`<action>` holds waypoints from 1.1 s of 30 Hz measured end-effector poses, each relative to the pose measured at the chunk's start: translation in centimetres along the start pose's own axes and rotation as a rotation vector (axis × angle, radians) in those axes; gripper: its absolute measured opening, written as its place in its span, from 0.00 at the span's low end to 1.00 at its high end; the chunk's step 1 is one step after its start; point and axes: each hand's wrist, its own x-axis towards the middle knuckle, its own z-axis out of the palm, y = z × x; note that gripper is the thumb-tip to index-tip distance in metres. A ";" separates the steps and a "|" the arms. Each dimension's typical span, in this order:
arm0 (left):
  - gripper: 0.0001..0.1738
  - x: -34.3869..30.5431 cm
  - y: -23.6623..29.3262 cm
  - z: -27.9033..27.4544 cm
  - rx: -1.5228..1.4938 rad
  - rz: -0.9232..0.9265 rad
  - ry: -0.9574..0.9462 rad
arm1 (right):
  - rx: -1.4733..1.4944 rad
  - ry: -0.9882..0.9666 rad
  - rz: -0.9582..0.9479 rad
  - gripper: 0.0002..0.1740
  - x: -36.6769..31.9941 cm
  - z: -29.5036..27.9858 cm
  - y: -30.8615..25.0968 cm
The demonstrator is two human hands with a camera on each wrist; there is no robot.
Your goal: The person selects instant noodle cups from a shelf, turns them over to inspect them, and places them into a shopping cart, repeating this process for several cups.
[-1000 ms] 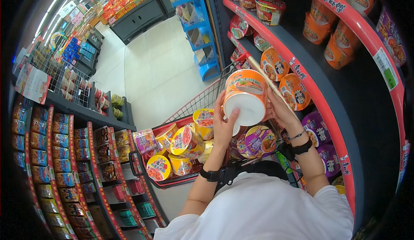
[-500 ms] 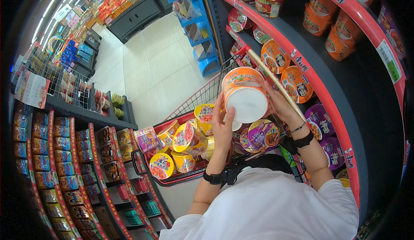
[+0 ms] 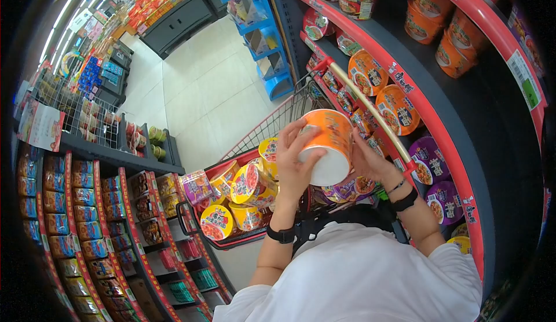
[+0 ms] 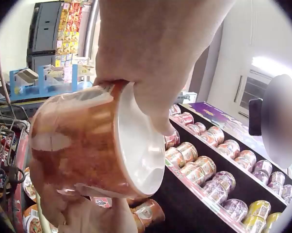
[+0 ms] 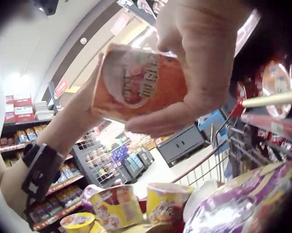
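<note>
An orange instant noodle bucket (image 3: 328,142) is held between both hands above the shopping cart, tilted so its white base faces the wearer. My left hand (image 3: 295,158) grips its left side, thumb over the edge of the base. On the other side my right hand (image 3: 370,158) holds it with curled fingers. In the left wrist view the bucket (image 4: 78,141) lies sideways, its white base to the right. The right wrist view shows the printed side of the bucket (image 5: 138,85) with the right hand (image 5: 199,73) around its end.
Yellow noodle buckets (image 3: 252,184) and purple ones fill the cart (image 3: 223,244) below the hands. A red-ended cart handle (image 3: 370,110) slants beside the right hand. Shelves with orange buckets (image 3: 399,110) stand at right, shelves of packets (image 3: 87,212) at left. Tiled floor (image 3: 197,84) stretches ahead.
The bucket has turned in the hands and dropped slightly, showing more of its orange side and less of its base. The left fingers have shifted higher on its side.
</note>
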 end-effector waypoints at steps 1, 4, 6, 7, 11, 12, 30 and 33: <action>0.28 0.2 0.8 0.0 -0.044 -0.038 -0.006 | 0.070 0.077 -0.038 0.43 0.0 1.1 0.5; 0.28 0.1 0.6 2.1 -0.488 -0.171 0.133 | 0.258 0.049 -0.059 0.41 0.4 0.6 1.9; 0.28 0.0 0.3 2.6 -0.888 -0.263 0.277 | 0.353 0.048 -0.042 0.40 0.3 0.4 2.6; 0.27 0.0 0.2 2.3 -0.795 -0.276 0.270 | 0.451 -0.012 -0.052 0.39 0.2 0.4 3.0; 0.24 -0.5 0.1 1.8 -0.590 -0.255 0.103 | 0.693 -0.226 -0.105 0.37 0.3 0.0 3.5; 0.22 -0.8 0.2 2.2 -0.680 -0.306 0.110 | 0.695 -0.226 -0.107 0.37 0.4 -0.2 3.6; 0.16 -0.5 -13.9 6.4 0.004 -0.197 0.035 | 0.213 0.291 -0.257 0.17 10.7 -2.4 2.0; 0.17 -0.2 -13.0 6.4 -0.056 -0.253 0.064 | 0.209 0.285 -0.303 0.18 12.7 -4.1 3.4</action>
